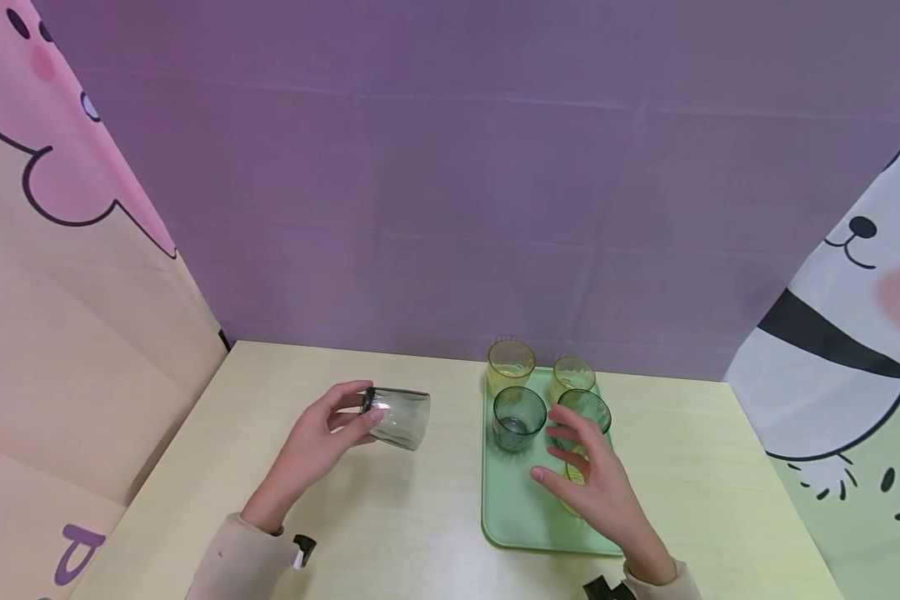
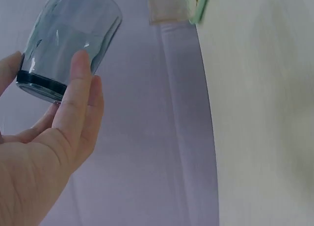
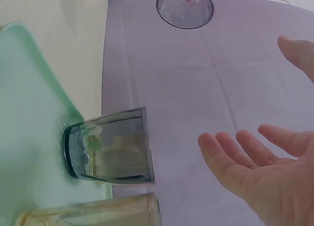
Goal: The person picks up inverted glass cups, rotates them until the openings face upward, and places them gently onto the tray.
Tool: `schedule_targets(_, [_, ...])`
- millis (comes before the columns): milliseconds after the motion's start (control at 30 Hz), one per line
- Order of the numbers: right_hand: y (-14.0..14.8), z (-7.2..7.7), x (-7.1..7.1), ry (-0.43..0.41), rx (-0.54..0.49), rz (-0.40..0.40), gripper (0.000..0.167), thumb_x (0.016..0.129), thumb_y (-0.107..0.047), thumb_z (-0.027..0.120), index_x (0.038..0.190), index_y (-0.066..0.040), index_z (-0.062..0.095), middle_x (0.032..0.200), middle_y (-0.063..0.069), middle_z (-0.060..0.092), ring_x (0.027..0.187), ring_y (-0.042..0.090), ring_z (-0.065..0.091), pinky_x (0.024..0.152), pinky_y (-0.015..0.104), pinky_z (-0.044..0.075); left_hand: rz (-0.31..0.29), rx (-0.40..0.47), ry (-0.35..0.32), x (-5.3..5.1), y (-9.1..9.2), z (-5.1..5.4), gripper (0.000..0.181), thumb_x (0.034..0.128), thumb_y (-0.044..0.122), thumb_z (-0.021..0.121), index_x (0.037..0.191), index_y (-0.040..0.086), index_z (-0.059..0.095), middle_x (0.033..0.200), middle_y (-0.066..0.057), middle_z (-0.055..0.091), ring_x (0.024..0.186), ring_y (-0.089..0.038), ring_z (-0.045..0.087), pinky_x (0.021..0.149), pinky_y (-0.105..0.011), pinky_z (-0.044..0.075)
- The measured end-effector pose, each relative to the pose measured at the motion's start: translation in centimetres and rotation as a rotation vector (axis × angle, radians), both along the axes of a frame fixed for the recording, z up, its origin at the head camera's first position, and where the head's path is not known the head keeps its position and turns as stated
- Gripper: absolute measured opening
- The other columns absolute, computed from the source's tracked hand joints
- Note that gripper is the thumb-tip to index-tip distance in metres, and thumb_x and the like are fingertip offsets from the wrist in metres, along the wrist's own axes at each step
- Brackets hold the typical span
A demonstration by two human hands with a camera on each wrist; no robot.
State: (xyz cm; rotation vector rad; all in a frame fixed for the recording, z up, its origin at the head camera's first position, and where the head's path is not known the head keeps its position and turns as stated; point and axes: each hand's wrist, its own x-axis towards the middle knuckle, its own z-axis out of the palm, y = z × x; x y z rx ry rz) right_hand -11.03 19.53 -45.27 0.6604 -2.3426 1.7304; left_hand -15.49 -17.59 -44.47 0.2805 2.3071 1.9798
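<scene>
My left hand (image 1: 318,437) grips a clear smoky-grey drinking glass (image 1: 403,417) near its dark base, above the table left of the tray. The glass lies nearly sideways, its mouth pointing right; fingers and thumb surround the base in the left wrist view. Over the right part of the green tray (image 1: 517,517), my right hand (image 1: 596,483) is spread with nothing in it. Nearest to it stand a grey-green glass (image 1: 519,417) and a green glass (image 1: 585,408), the latter partly covered by the fingers. A yellow glass (image 1: 573,475) is mostly hidden behind that hand.
Two yellow glasses stand at the tray's back, one at the left (image 1: 511,367) and one at the right (image 1: 572,377). The pale wooden table (image 1: 390,533) meets a purple cloth (image 1: 420,208) behind. Printed cloths hang at both sides.
</scene>
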Motion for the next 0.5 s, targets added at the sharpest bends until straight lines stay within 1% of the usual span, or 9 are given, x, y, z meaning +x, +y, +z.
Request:
schedule_targets(100, [-0.2,0.0,-0.1,0.01,-0.005,0.001,0.077,0.084,0.002,0.079,0.15,-0.012,0.041,0.144,0.011,0.044,0.124,0.037,0.051,0.096,0.043,0.052,-0.019,0.087,-0.027,0.2,0.2,-0.1,0.054,0.0966,0.019,0.07,0.143,0.003,0.047,0.132,-0.025,0.053,0.11,-0.031,0.064,0.084,-0.037,0.058])
schedule_targets(200, [-0.5,0.1,-0.2,0.01,-0.017,0.011,0.077,0.084,0.003,0.079,0.15,-0.011,0.041,0.144,0.011,0.044,0.125,0.034,0.051,0.096,0.045,0.051,-0.038,0.157,-0.052,0.3,0.5,-0.3,0.054,0.098,0.018,0.068,0.144,0.002,0.044,0.133,-0.025,0.05,0.11,-0.03,0.064,0.086,-0.039,0.057])
schedule_targets(333, [-0.8,0.3,-0.4,0.006,-0.042,0.033,0.078,0.084,0.005,0.078,0.15,-0.01,0.041,0.146,0.011,0.043,0.126,0.028,0.051,0.098,0.045,0.05,-0.054,0.21,-0.079,0.5,0.8,-0.5,0.054,0.099,0.018,0.066,0.145,0.002,0.044,0.134,-0.025,0.048,0.112,-0.031,0.063,0.088,-0.04,0.057])
schedule_targets(500, [-1.1,0.3,-0.5,0.011,-0.05,0.048,0.078,0.084,0.006,0.077,0.151,-0.01,0.04,0.147,0.011,0.043,0.127,0.029,0.051,0.098,0.046,0.05,-0.069,0.287,-0.107,0.9,1.5,-0.7,0.052,0.1007,0.017,0.063,0.146,0.002,0.042,0.138,-0.024,0.044,0.113,-0.031,0.061,0.091,-0.041,0.055])
